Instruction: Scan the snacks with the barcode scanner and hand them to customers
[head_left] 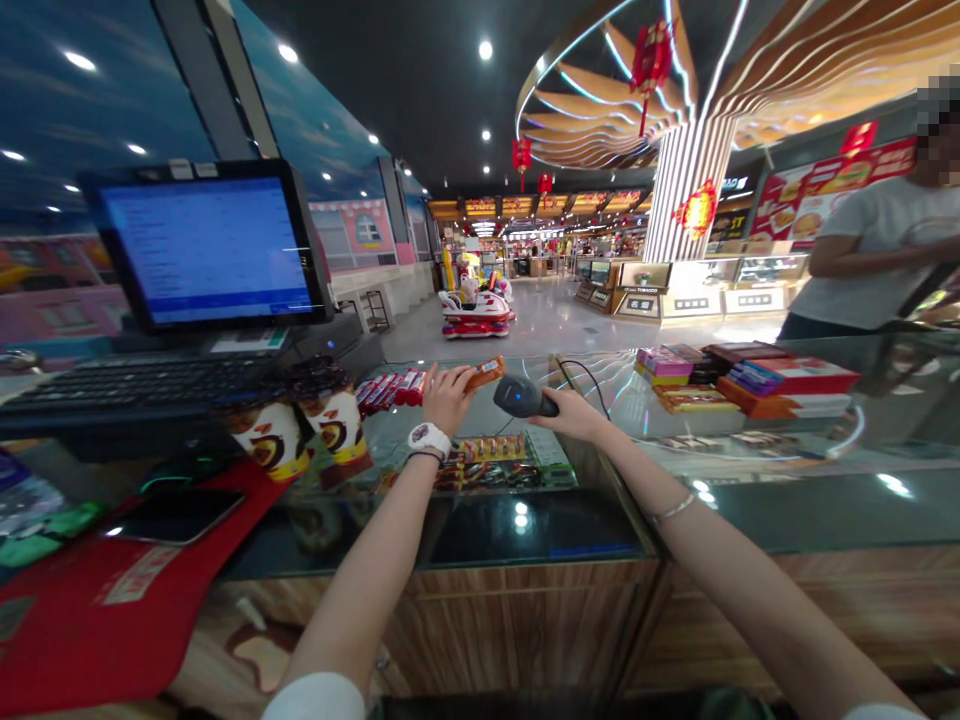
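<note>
My left hand [448,398], with a white watch on its wrist, grips a small orange-brown packaged snack bar [486,373] over the glass counter. My right hand [574,415] is wrapped round the handle of a dark barcode scanner [519,396], whose head is close to the bar's right end. A row of red-wrapped snack bars [390,390] lies on the counter just left of my left hand. Below my hands, more small packages [495,462] show through the glass top.
At left stand a lit monitor [210,245], a keyboard [97,385], two patterned cups [337,425] and a phone [180,515] on a red mat [150,640]. Boxed goods [780,380] are stacked at right. A person [862,240] stands beyond the counter.
</note>
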